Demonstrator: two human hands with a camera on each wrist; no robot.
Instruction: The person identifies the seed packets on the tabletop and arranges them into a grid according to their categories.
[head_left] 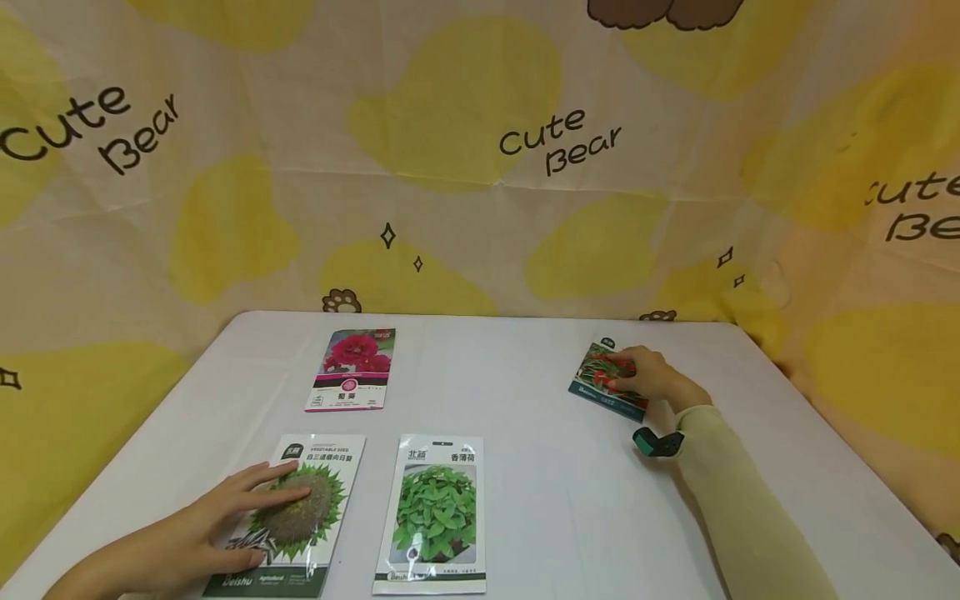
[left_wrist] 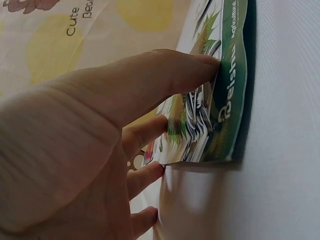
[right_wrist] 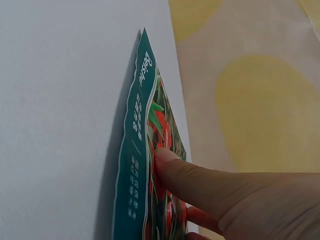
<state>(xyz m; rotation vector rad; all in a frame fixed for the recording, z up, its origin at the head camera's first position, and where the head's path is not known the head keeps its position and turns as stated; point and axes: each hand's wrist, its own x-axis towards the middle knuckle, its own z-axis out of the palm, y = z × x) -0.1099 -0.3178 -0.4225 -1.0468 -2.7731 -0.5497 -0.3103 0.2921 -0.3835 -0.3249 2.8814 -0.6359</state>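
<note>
My left hand (head_left: 217,521) rests on a sunflower seed packet (head_left: 318,471) at the near left, fingers spread across its face. In the left wrist view, the thumb touches the green band of the packet (left_wrist: 232,95). At the far right, my right hand (head_left: 652,375) holds a chili pepper seed packet (head_left: 588,379), which lies slanted at the table surface. The right wrist view shows the thumb on the face of this packet (right_wrist: 132,165); other fingertips are partly hidden beyond its edge.
A seed packet with pink flowers (head_left: 351,367) lies at the back left of the white table (head_left: 510,375). Beside the sunflower packet is a mint seed packet (head_left: 431,508). A patterned cloth (head_left: 450,167) hangs behind the table.
</note>
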